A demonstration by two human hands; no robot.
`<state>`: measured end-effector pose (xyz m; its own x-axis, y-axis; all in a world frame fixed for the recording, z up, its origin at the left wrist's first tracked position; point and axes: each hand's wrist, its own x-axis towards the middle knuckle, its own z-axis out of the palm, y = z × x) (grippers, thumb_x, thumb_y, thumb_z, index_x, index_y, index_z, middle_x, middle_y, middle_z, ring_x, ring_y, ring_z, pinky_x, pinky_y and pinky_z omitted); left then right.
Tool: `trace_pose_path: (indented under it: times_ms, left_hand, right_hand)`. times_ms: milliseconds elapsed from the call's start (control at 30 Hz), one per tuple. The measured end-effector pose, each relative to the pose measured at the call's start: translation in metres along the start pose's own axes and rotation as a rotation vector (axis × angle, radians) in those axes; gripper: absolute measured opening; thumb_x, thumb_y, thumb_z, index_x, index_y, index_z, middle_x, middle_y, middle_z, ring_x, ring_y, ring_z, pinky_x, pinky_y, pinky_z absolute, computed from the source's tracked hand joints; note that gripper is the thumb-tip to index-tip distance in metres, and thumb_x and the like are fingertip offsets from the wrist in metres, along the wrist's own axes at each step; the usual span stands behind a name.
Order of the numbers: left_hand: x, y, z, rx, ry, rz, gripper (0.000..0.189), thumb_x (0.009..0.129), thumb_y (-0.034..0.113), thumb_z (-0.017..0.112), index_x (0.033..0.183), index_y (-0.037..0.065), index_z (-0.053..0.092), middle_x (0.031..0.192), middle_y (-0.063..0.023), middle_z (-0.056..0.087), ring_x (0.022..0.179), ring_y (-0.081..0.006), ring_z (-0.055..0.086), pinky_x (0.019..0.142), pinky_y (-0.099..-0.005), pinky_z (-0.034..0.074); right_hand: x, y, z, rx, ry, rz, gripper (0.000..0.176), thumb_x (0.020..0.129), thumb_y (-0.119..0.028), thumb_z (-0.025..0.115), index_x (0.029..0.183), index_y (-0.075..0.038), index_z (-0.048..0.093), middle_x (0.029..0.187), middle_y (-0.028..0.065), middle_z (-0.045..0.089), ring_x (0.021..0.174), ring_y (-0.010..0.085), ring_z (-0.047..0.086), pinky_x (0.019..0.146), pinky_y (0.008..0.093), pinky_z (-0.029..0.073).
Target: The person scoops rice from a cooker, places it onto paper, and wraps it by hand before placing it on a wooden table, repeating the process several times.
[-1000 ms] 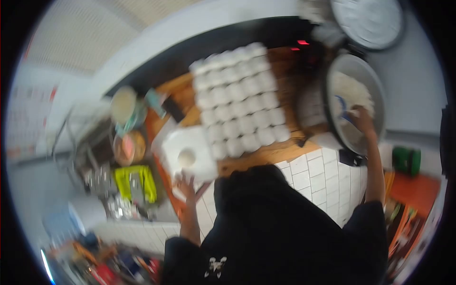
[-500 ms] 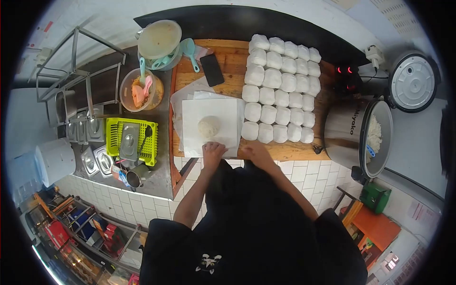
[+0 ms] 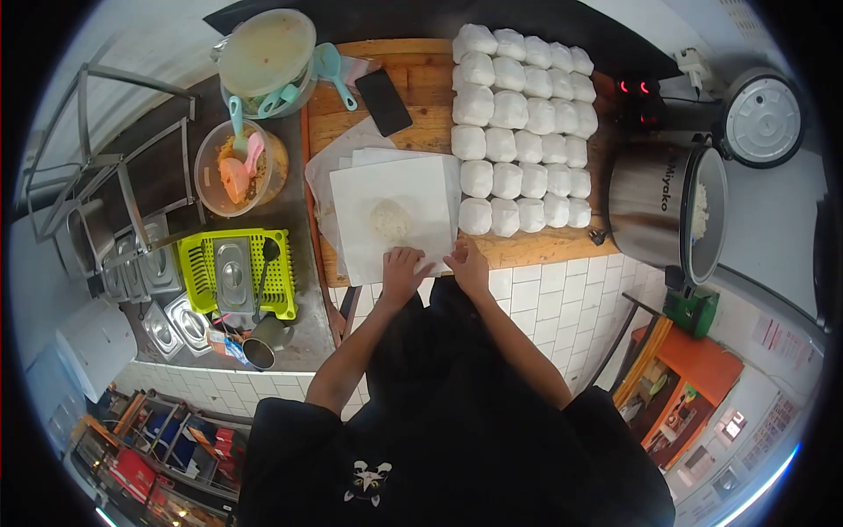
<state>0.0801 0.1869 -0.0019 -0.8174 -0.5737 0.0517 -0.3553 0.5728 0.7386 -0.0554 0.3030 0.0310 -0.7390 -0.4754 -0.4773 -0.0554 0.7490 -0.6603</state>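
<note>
A flattened mound of white rice lies on a white sheet of wrapping paper, the top one of a stack. My left hand rests at the sheet's near edge just below the rice, its fingers on the paper and its thumb apart from them. Beside it, my right hand has its fingers bent and pinched at the near right corner of the paper. Whether more than one sheet is between those fingers is hidden. Just beyond that hand are rows of white wrapped packets.
At right stands a Miyako rice cooker holding rice, its lid behind. A phone lies above the paper. To the left are a tub of orange food, a lidded tub and a green basket.
My right hand has come in from the right to the paper's near right corner. My left hand has shifted slightly right, its fingers loosening. The whole view has moved a little.
</note>
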Motion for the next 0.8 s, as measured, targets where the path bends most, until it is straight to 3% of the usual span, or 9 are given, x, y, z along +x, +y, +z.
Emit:
trace_pose_path:
  times_ms: [100, 333, 433, 533, 633, 733, 800]
  left_hand:
    - [0.007, 0.021, -0.008, 0.082, 0.048, 0.06, 0.031, 0.076, 0.034, 0.076, 0.094, 0.013, 0.062, 0.09, 0.0007, 0.058, 0.094, -0.0224, 0.053, 0.083, -0.0417, 0.037]
    - [0.003, 0.007, 0.008, 0.102, 0.014, 0.04, 0.018, 0.078, 0.028, 0.075, 0.088, 0.016, 0.067, 0.09, 0.004, 0.059, 0.094, -0.0211, 0.053, 0.083, -0.0406, 0.034]
    - [0.003, 0.004, 0.006, 0.047, 0.012, 0.019, 0.011, 0.079, 0.023, 0.074, 0.085, 0.015, 0.068, 0.091, 0.0039, 0.062, 0.093, -0.0212, 0.054, 0.082, -0.0398, 0.035]
    - [0.002, 0.0, 0.002, -0.018, -0.004, -0.002, 0.008, 0.08, 0.016, 0.074, 0.086, 0.014, 0.069, 0.094, 0.0017, 0.064, 0.092, -0.0225, 0.055, 0.082, -0.0395, 0.036]
    - [0.001, -0.002, -0.003, -0.086, 0.002, 0.029, 0.009, 0.08, 0.014, 0.074, 0.087, 0.013, 0.069, 0.093, -0.0014, 0.064, 0.091, -0.0237, 0.057, 0.079, -0.0394, 0.038]
    - [0.0, -0.006, -0.011, -0.092, -0.032, 0.131, 0.012, 0.079, 0.014, 0.075, 0.089, 0.011, 0.068, 0.092, -0.0039, 0.063, 0.091, -0.0248, 0.058, 0.078, -0.0399, 0.04]
    - [0.0, -0.009, -0.015, -0.068, -0.068, 0.222, 0.016, 0.078, 0.016, 0.076, 0.091, 0.011, 0.067, 0.092, -0.005, 0.062, 0.091, -0.0255, 0.058, 0.077, -0.0402, 0.041]
  right_hand:
    - [0.001, 0.007, 0.004, 0.108, 0.008, 0.045, 0.031, 0.079, -0.011, 0.075, 0.106, -0.002, 0.063, 0.084, 0.0105, 0.07, 0.076, 0.0199, 0.068, 0.072, 0.0326, 0.054]
    - [-0.005, 0.008, 0.009, 0.115, 0.036, 0.091, 0.027, 0.083, -0.015, 0.073, 0.104, -0.001, 0.064, 0.084, 0.011, 0.071, 0.078, 0.0216, 0.069, 0.074, 0.0319, 0.054]
    - [-0.005, 0.001, 0.012, 0.137, 0.092, 0.054, 0.027, 0.083, -0.021, 0.072, 0.101, -0.002, 0.064, 0.08, 0.0099, 0.071, 0.071, 0.0215, 0.068, 0.068, 0.0338, 0.053]
    - [-0.004, -0.014, 0.003, 0.056, 0.083, 0.009, 0.032, 0.088, -0.025, 0.07, 0.104, 0.001, 0.064, 0.082, 0.013, 0.071, 0.077, 0.0227, 0.069, 0.071, 0.0317, 0.053]
    - [0.006, -0.038, 0.005, 0.296, 0.028, 0.094, 0.04, 0.086, -0.03, 0.072, 0.107, 0.003, 0.062, 0.084, 0.0162, 0.071, 0.081, 0.0234, 0.07, 0.071, 0.0332, 0.053]
    - [0.026, -0.082, -0.002, 0.132, -0.049, 0.245, 0.052, 0.082, -0.036, 0.074, 0.111, 0.005, 0.061, 0.084, 0.0185, 0.071, 0.084, 0.0291, 0.07, 0.073, 0.0364, 0.053]
    - [0.058, -0.061, 0.033, 0.004, 0.188, -0.003, 0.053, 0.08, -0.033, 0.076, 0.111, 0.007, 0.06, 0.086, 0.0243, 0.069, 0.085, 0.0355, 0.069, 0.074, 0.0394, 0.053]
